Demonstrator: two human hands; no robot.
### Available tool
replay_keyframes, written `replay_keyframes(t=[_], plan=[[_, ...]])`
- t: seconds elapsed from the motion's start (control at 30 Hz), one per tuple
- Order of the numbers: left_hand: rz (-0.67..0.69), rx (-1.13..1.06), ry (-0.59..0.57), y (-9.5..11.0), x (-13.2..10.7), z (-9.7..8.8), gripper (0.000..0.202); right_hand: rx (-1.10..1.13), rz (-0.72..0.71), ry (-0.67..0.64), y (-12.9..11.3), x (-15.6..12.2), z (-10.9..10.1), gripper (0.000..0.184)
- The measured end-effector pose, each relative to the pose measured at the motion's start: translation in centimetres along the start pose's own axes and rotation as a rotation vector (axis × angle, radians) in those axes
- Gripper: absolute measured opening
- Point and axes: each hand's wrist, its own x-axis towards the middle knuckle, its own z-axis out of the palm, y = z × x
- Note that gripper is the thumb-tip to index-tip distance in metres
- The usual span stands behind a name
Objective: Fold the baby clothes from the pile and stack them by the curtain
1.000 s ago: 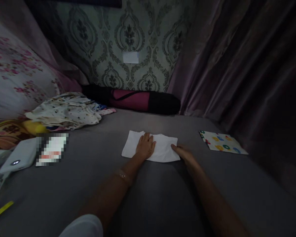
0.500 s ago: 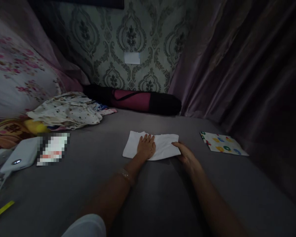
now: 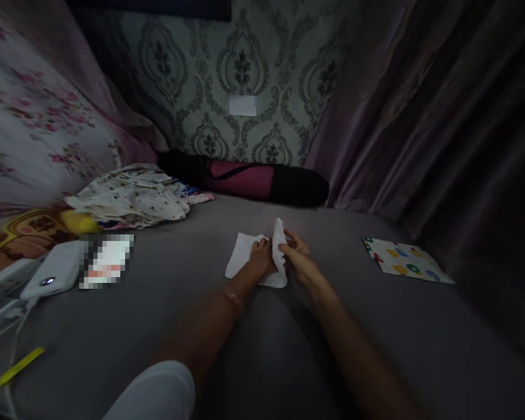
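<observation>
A folded white cloth (image 3: 241, 256) lies on the grey bed sheet in front of me, its right part lifted and standing up on edge. My left hand (image 3: 261, 259) rests on the cloth close to the fold, fingers stretched out and a little apart, partly hidden by the raised part. A clear bracelet is on that wrist. My right hand (image 3: 301, 256) grips the lifted part between thumb and fingers. To the right lies another folded cloth (image 3: 409, 261), white with colourful printed letters.
At the left are a power bank (image 3: 55, 271) with a cable, a power strip (image 3: 9, 280), a blurred-out phone-like item (image 3: 109, 261) and a yellow strip (image 3: 21, 366). A heap of spotted clothes (image 3: 133, 195) and a long black-and-maroon bag (image 3: 242, 178) lie at the back.
My right hand has lifted the cloth's right end and brought it leftward, folding it up toward my left hand. My left hand has stayed on the cloth. The view has shifted slightly.
</observation>
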Motion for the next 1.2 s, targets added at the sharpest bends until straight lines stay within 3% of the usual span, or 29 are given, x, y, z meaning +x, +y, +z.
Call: replay_keyframes(t=[0.13,0.23,0.37,0.47,0.57,0.67,0.8,1.03,1.2], plan=[[0.046,-0.046,-0.007,-1.0,-0.3,-0.7,0.050,-0.022,0.053,0.013,-0.1,0.3,1.6,0.052],[0.043,-0.061,0.058,-2.7,-1.7,-1.2,0.047,-0.019,0.041,0.036,-0.1,0.7,2.2,0.044],[-0.051,-0.062,0.198,-6.8,-4.8,-1.1,0.033,-0.048,0.032,0.044,0.5,1.1,3.7,0.042],[-0.140,-0.221,0.260,-10.1,-6.5,-0.4,0.027,-0.121,0.034,0.016,1.7,1.3,5.6,0.044],[-0.272,-0.405,0.324,-12.1,-7.1,0.4,0.021,-0.275,0.008,-0.016,3.2,1.6,7.4,0.046],[-0.352,-0.491,0.378,-12.6,-6.9,1.0,0.018,-0.478,-0.061,-0.014,4.4,1.7,8.5,0.048],[-0.355,-0.523,0.411,-12.2,-6.9,1.4,0.023,-0.664,-0.150,-0.007,4.8,1.5,9.1,0.050],[-0.330,-0.565,0.379,-11.4,-7.4,0.3,0.049,-0.780,-0.290,0.057,4.9,1.4,9.8,0.046],[-0.386,-0.552,0.345,-11.1,-7.4,-0.2,0.061,-0.800,-0.273,-0.022,5.1,0.8,10.4,0.038]])
